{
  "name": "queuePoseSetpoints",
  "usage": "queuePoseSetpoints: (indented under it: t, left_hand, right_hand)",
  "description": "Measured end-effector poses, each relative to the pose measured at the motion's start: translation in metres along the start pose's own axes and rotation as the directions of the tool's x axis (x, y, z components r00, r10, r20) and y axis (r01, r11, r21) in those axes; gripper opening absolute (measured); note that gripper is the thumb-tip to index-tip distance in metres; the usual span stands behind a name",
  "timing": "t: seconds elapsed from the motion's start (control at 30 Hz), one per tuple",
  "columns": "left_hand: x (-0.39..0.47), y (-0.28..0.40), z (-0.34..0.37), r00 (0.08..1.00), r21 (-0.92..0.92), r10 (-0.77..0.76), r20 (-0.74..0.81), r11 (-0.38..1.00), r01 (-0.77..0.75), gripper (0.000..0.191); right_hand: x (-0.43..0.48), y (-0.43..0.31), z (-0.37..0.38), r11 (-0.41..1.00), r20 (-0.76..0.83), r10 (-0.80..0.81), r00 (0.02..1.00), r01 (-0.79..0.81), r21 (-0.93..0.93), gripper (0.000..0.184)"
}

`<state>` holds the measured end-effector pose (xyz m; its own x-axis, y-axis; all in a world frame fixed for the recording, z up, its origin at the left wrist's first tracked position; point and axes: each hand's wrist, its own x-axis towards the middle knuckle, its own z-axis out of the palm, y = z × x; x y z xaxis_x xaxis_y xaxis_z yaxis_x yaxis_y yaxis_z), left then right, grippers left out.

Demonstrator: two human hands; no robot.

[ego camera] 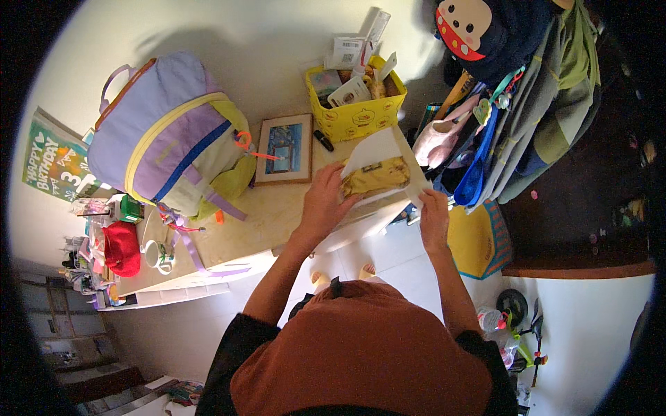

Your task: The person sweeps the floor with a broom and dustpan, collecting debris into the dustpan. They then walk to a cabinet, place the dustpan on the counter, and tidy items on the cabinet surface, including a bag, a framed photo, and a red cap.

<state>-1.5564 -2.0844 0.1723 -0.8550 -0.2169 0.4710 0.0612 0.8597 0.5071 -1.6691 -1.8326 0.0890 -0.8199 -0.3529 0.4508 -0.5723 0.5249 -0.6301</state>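
Observation:
A yellow patterned pouch or packet (375, 176) lies on a white sheet of paper (373, 147) at the right end of the wooden tabletop. My left hand (327, 195) rests at the packet's left end, fingers on the paper and thumb near the packet's lower edge. On the other side, my right hand (434, 218) pinches the right part of the white sheet just past the table's edge. Behind the packet stands a yellow box (359, 120) filled with small items, and a black marker or similar capped tube (323, 140) lies beside it.
A framed picture (284, 148) and a large purple backpack (171, 130) occupy the table's middle. Further left are a white mug (156, 255) and a red cap (122, 249). Clothes and bags (541, 104) hang at the right, above a yellow mat (471, 239).

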Motion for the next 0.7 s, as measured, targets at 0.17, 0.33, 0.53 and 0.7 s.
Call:
queuePoseSetpoints:
  t: [0.17, 0.33, 0.53, 0.7]
  left_hand:
    - [0.044, -0.008, 0.046, 1.000, 0.011, 0.016, 0.022, 1.000, -0.017, 0.062]
    - [0.062, -0.018, 0.068, 0.997, 0.055, -0.074, 0.036, 0.996, 0.072, 0.063]
    - [0.057, -0.013, 0.061, 0.996, 0.021, -0.055, -0.075, 0.998, 0.056, 0.063]
    - [0.025, -0.047, 0.027, 0.970, 0.253, -0.221, -0.101, 0.937, 0.240, 0.065]
  right_hand:
    - [-0.014, -0.004, -0.028, 1.000, -0.065, 0.018, 0.998, -0.019, -0.020, 0.019]
    - [-0.017, -0.017, -0.032, 0.998, 0.012, 0.025, 1.000, -0.026, 0.064, 0.019]
    - [-0.008, -0.039, -0.025, 0.976, 0.089, 0.067, 0.994, -0.084, 0.202, 0.016]
    - [0.004, -0.052, -0.018, 0.965, 0.129, 0.044, 0.991, -0.075, 0.250, 0.021]
